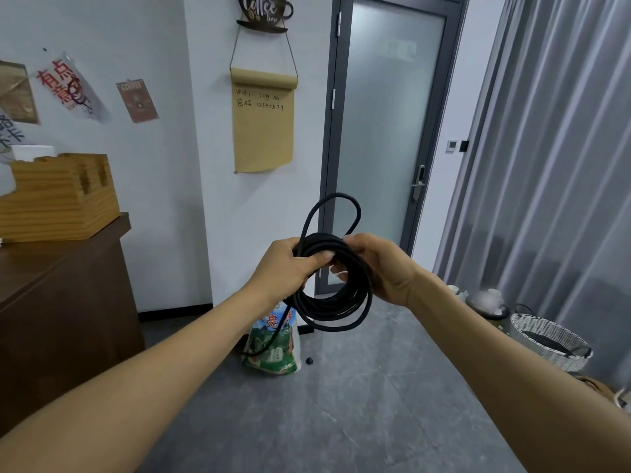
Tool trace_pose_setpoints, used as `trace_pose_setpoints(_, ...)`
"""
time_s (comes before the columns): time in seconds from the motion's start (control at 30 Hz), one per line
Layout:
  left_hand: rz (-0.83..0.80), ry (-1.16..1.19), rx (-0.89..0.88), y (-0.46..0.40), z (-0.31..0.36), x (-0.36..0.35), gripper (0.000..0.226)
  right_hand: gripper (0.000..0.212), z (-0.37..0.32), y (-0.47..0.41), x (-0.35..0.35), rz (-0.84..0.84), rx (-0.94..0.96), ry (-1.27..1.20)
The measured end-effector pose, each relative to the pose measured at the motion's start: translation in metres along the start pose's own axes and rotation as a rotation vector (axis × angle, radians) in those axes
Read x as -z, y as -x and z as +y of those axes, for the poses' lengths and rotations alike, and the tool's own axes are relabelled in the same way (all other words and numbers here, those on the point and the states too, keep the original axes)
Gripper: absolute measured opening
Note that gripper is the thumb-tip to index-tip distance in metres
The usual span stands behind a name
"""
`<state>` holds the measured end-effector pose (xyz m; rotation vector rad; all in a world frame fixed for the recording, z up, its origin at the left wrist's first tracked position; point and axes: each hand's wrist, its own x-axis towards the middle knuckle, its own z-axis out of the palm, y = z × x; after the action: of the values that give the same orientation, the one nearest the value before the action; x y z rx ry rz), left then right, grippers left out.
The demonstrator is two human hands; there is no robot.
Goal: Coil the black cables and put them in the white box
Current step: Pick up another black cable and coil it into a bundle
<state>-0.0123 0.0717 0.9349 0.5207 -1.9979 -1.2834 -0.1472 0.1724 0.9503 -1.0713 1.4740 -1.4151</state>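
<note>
**While both hands are gripping, the coil is hanging in mid-air**

Left hand (293, 264) is clutching the top of the black cable (336, 295) coil, fingers curled round it. Right hand (379, 268) is pinching a loose loop above. One tail is trailing down to the floor (341, 404). White basket (549, 339) is sitting far right.

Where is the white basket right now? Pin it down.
In the head view the white basket sits on the floor at the far right, against the grey curtain, right of the right hand, with black cable already inside.
</note>
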Motion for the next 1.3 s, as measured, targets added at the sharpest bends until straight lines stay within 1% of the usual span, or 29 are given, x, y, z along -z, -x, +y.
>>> trace_pose_setpoints(0.1,0.018,-0.106,-0.049,0.0,0.002,0.001,0.011,0.04,0.003,0.0,0.002,-0.07,0.029,0.013)
trace_pose_setpoints(0.2,0.051,-0.136,-0.069,-0.001,0.003,-0.001,0.013,0.03,0.005,0.0,0.003,-0.144,0.046,-0.05)
trace_pose_setpoints(0.27,0.062,-0.169,-0.079,-0.002,0.006,-0.003,0.017,0.022,0.006,0.001,0.001,-0.148,0.032,-0.1)
trace_pose_setpoints(0.3,0.061,-0.186,-0.086,-0.002,0.008,-0.004,0.019,0.022,0.006,0.002,0.0,-0.149,0.029,-0.115)
trace_pose_setpoints(0.37,0.06,-0.211,-0.098,-0.003,0.011,-0.007,0.023,0.022,0.004,0.005,0.0,-0.147,0.021,-0.098)
trace_pose_setpoints(0.4,0.069,-0.225,-0.103,-0.003,0.012,-0.009,0.023,0.018,0.002,0.007,0.0,-0.135,0.014,-0.063)
trace_pose_setpoints(0.47,0.093,-0.261,-0.116,-0.002,0.013,-0.013,0.022,0.013,-0.003,0.011,0.001,-0.085,0.007,0.056)
trace_pose_setpoints(0.53,0.116,-0.309,-0.132,-0.002,0.014,-0.017,0.023,0.018,-0.005,0.011,0.002,0.028,0.017,0.285)
trace_pose_setpoints(0.6,0.132,-0.371,-0.13,-0.003,0.015,-0.022,0.025,0.03,-0.004,0.008,0.004,0.14,0.038,0.516)
trace_pose_setpoints(0.63,0.138,-0.386,-0.122,-0.004,0.014,-0.024,0.025,0.038,-0.004,0.005,0.005,0.173,0.02,0.595)
trace_pose_setpoints(0.67,0.144,-0.4,-0.114,-0.005,0.013,-0.026,0.026,0.041,-0.005,0.004,0.006,0.201,-0.02,0.679)
trace_pose_setpoints(0.7,0.15,-0.42,-0.104,-0.007,0.012,-0.027,0.027,0.04,-0.007,0.004,0.006,0.22,-0.081,0.769)
trace_pose_setpoints(0.77,0.168,-0.478,-0.086,-0.011,0.009,-0.029,0.029,0.031,-0.013,0.008,0.006,0.249,-0.201,0.922)
trace_pose_setpoints(0.8,0.18,-0.506,-0.081,-0.014,0.007,-0.03,0.029,0.029,-0.016,0.011,0.005,0.267,-0.236,1.01)
trace_pose_setpoints(0.87,0.2,-0.555,-0.068,-0.019,0.005,-0.031,0.029,0.039,-0.019,0.015,0.002,0.345,-0.236,1.229)
trace_pose_setpoints(0.93,0.221,-0.577,-0.052,-0.025,0.004,-0.035,0.027,0.038,-0.019,0.013,-0.003,0.438,-0.179,1.338)
trace_pose_setpoints(0.97,0.234,-0.578,-0.045,-0.026,0.004,-0.037,0.026,0.033,-0.018,0.009,-0.004,0.449,-0.17,1.293)
trace_pose_setpoints(1.0,0.248,-0.572,-0.04,-0.028,0.004,-0.039,0.025,0.026,-0.018,0.004,-0.005,0.444,-0.165,1.151)
trace_pose_setpoints(1.07,0.282,-0.545,-0.031,-0.03,0.004,-0.04,0.024,0.016,-0.02,-0.002,-0.007,0.434,-0.191,0.702)
trace_pose_setpoints(1.13,0.317,-0.489,-0.008,-0.032,0.001,-0.035,0.028,0.018,-0.019,-0.001,-0.01,0.389,-0.202,0.269)
trace_pose_setpoints(1.23,0.331,-0.396,0.009,-0.036,-0.004,-0.025,0.032,0.026,-0.012,0.001,-0.017,0.308,-0.113,-0.303)
trace_pose_setpoints(1.27,0.324,-0.372,0.007,-0.036,-0.004,-0.022,0.034,0.029,-0.01,0.0,-0.017,0.291,-0.114,-0.467)
trace_pose_setpoints(1.3,0.308,-0.347,0.002,-0.036,-0.004,-0.02,0.035,0.032,-0.01,-0.001,-0.015,0.275,-0.135,-0.568)
